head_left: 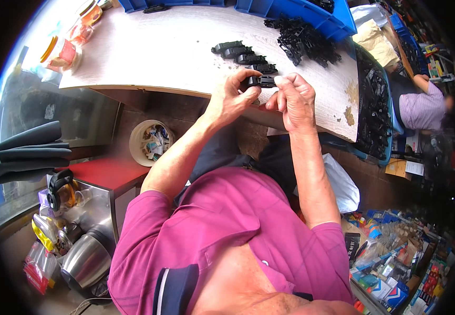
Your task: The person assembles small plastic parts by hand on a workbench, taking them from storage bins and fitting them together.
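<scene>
My left hand (234, 98) grips a small black plastic part (261, 81) between thumb and fingers, just over the front edge of the table. At the part's right end, the pinched fingertips of my right hand (295, 100) meet it; whether they hold a smaller piece there, I cannot make out. Just beyond my hands, several similar black parts (238, 51) lie in a slanting row on the pale tabletop (169, 52). A heap of loose black pieces (306, 43) spreads farther to the right.
Blue crates (290, 14) line the table's far side. Lidded jars (59, 54) stand at the left. A blue bin of black parts (372, 105) adjoins the right edge. Below are a waste bucket (135, 140) and a red-topped cabinet (106, 172). Another person (422, 107) is at the far right.
</scene>
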### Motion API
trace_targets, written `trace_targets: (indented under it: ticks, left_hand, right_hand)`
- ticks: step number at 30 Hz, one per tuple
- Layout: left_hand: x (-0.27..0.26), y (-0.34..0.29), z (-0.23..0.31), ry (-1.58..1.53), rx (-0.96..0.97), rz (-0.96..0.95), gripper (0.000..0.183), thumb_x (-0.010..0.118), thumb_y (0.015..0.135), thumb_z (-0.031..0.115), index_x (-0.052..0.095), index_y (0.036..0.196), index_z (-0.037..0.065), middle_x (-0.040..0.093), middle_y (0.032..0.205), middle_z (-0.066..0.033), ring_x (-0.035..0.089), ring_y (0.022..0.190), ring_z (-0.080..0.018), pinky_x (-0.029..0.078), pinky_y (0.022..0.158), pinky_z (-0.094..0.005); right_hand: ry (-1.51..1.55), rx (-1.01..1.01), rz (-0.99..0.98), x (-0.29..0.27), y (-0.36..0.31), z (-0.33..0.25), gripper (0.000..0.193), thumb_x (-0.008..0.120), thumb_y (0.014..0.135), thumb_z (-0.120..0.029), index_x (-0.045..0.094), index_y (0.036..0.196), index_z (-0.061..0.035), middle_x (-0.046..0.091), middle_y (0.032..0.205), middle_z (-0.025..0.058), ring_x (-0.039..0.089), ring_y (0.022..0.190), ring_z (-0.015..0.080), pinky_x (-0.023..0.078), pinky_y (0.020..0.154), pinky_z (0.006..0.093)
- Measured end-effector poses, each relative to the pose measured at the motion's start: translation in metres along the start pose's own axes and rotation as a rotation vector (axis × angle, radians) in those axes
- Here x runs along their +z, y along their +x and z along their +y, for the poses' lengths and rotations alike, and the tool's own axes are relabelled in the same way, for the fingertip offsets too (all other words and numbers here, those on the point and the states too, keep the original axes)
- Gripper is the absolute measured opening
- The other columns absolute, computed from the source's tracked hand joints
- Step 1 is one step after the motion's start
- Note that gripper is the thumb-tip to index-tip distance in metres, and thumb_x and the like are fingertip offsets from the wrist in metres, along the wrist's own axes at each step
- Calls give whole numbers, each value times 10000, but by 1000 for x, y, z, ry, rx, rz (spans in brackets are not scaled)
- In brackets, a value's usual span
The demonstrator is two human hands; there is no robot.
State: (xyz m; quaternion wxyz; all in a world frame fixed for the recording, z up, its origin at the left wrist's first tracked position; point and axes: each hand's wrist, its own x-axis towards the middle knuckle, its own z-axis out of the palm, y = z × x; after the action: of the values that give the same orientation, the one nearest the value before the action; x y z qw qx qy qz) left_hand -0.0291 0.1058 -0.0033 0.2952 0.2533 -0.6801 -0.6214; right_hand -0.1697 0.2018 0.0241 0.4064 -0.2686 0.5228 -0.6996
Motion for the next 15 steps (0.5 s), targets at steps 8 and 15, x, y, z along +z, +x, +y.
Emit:
trace_targets:
  ticks: [8,15]
  left_hand:
    - [-1,0,4,91,32,-49,318,587,857,94,602,1167,25,609,778,-7,544,644,-48,449,570,-215]
    - [9,3,5,144,158,70,263,622,861,228,666,1032,34,681,775,-132,657,676,-189,511,641,-333]
  right_hand:
    - [-19,15,55,0,-1,13,149,672,862,-116,565,776,-59,501,493,-5,510,383,102,372,391,201]
    - [-59,31,98,5,1,20,125,683,824,-75,592,739,-67,542,595,-34,421,481,13,388,457,193]
